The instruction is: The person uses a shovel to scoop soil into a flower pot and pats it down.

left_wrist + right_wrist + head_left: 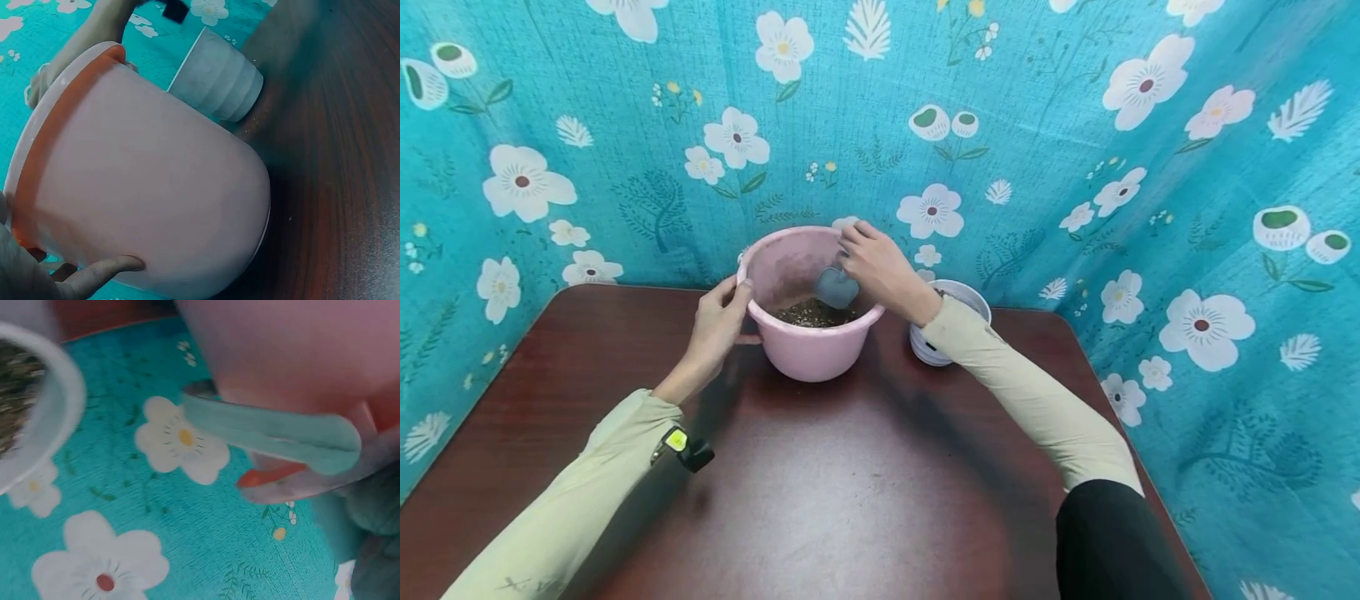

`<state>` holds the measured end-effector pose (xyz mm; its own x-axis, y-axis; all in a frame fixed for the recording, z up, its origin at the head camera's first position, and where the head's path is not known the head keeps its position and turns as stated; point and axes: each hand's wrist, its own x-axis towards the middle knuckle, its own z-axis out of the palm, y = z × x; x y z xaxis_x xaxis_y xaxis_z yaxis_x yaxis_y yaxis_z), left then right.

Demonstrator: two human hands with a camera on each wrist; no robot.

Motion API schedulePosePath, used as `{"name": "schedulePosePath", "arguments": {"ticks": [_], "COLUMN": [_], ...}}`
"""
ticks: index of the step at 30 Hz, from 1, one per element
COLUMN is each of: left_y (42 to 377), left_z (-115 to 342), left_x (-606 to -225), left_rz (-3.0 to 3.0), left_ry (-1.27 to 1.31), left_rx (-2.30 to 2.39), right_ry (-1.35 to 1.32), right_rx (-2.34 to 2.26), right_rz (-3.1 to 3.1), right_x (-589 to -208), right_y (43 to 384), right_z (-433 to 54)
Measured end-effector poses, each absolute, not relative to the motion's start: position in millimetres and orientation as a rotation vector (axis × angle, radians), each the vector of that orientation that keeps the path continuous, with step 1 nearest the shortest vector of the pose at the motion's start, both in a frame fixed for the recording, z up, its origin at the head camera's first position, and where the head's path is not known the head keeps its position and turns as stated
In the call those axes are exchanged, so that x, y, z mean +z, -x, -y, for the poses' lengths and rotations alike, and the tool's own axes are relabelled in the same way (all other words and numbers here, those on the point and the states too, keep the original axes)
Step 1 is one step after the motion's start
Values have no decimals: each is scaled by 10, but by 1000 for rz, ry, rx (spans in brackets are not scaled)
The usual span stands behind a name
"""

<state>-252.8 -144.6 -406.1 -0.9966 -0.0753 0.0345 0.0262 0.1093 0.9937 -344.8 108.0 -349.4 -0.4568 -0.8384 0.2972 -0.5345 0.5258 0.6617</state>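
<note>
A pink bucket (811, 346) stands tilted on the table with dark, crumbly soil (812, 312) inside. My left hand (721, 318) grips its left rim, thumb at the rim; in the left wrist view one finger (119, 265) presses along the outer wall. Over the right side of the bucket, my right hand (880, 271) holds a small grey-blue scoop (837, 288), its blade inside close over the soil. The right wrist view shows the scoop (275, 432) from the side near the bucket's rim, with part of the hand (381, 506) at the edge.
A ribbed whitish pot (219, 78) stands right of the bucket, partly behind my right forearm; its rim (65, 394) and soil inside show in the right wrist view. The brown table (850, 492) backs onto a blue flowered curtain (835, 117).
</note>
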Motion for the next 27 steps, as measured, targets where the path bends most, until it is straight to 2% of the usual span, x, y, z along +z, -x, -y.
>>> {"name": "schedulePosePath", "arguments": {"ticks": [3,12,21,27], "left_y": [2539,2551,2560,2538], "left_z": [1443,1437,1429,1422], "left_x": [-4059,-4040,-4029,-4035], "left_rz": [2274,2284,2294,2322], "left_ry": [-42,-84,-84,-80], "left_rx": [-2046,-2027,-2000,-1970], "right_ry": [-1112,-1373,-1225,-1279], "right_rx": [-691,-295,-335,-116], "right_rz": [2269,2675,2852,3001], "right_x": [-3501,-3542,-3605,-3613], "right_y": [3528,3591,3666,3681], "right_z": [-974,-903,-849,-869]}}
